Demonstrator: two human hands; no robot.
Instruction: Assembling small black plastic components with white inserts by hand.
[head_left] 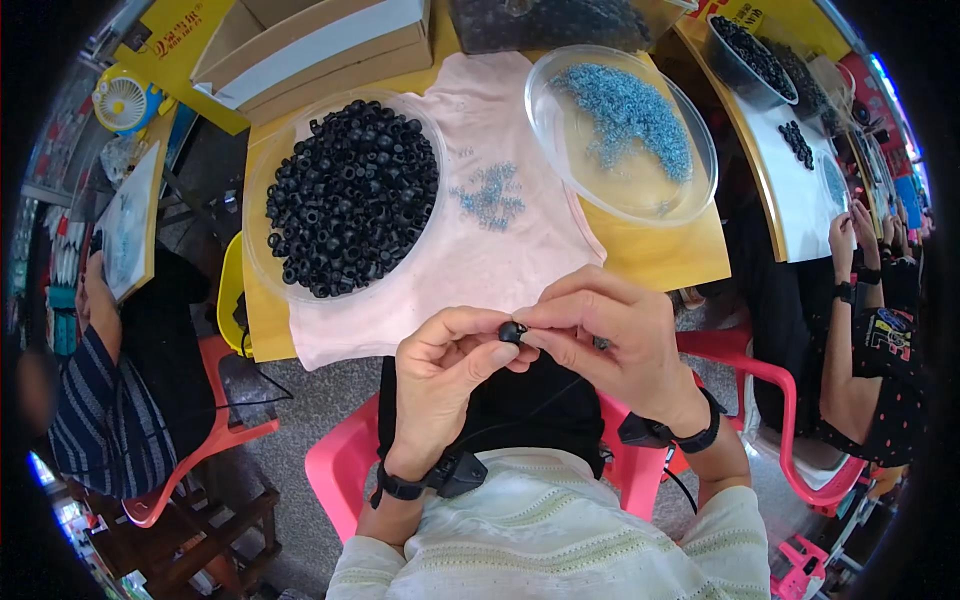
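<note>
Above my lap, my left hand (445, 365) pinches a small round black plastic part (512, 332) between thumb and fingers. The fingertips of my right hand (615, 330) are pinched together against the right side of that part. What they hold there is too small to make out. A bluish glint shows under the right fingers. On the table before me, a clear round tray (262, 265) is heaped with similar black parts (350, 195). Several tiny clear-blue pieces (490, 197) lie loose on a pink cloth (400, 318).
A clear round tray (690, 205) at the right holds a spread of blue pieces (630, 115). An open cardboard box (330, 50) and a clear bin of dark parts (550, 25) stand behind. People sit at tables on both sides. A yellow fan (123, 102) is far left.
</note>
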